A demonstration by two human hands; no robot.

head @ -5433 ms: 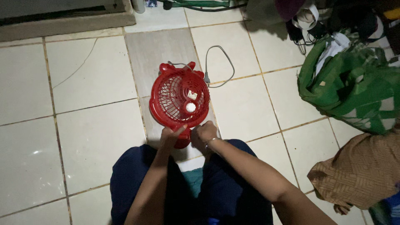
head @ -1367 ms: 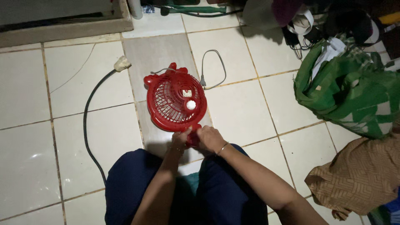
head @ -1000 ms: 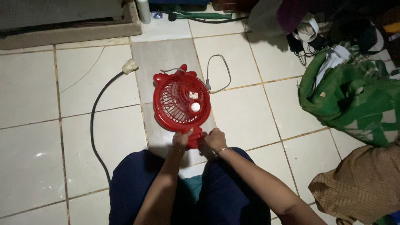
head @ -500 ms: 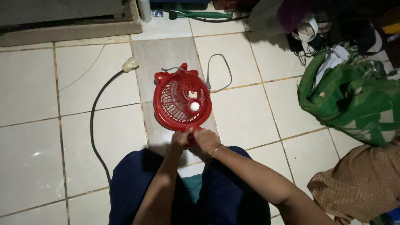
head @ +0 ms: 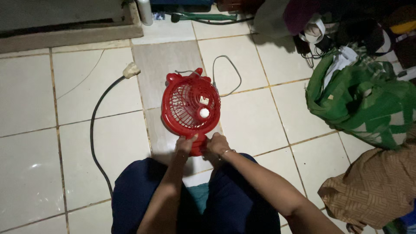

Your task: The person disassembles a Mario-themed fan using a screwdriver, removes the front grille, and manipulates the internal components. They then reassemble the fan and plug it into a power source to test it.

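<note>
Black power cable (head: pixel 93 130) curls over the tiled floor (head: pixel 39 99) at the left, ending in a pale plug (head: pixel 131 69). Just right of it a small red fan (head: pixel 190 106) lies grille-up on the tiles, with a thin grey cord (head: pixel 229 73) looping behind. The left hand (head: pixel 186 144) and right hand (head: pixel 216 144) both clamp the fan's near base. Green cloth (head: pixel 364 104) and brown patterned fabric (head: pixel 372 190) lie at the far right.

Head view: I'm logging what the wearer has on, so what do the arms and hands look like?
Both forearms are bare, with no sleeves in view and no gloves. The right hand has a thin bangle at the wrist. The left hand wears nothing visible. Dim light hides any rings.
</note>
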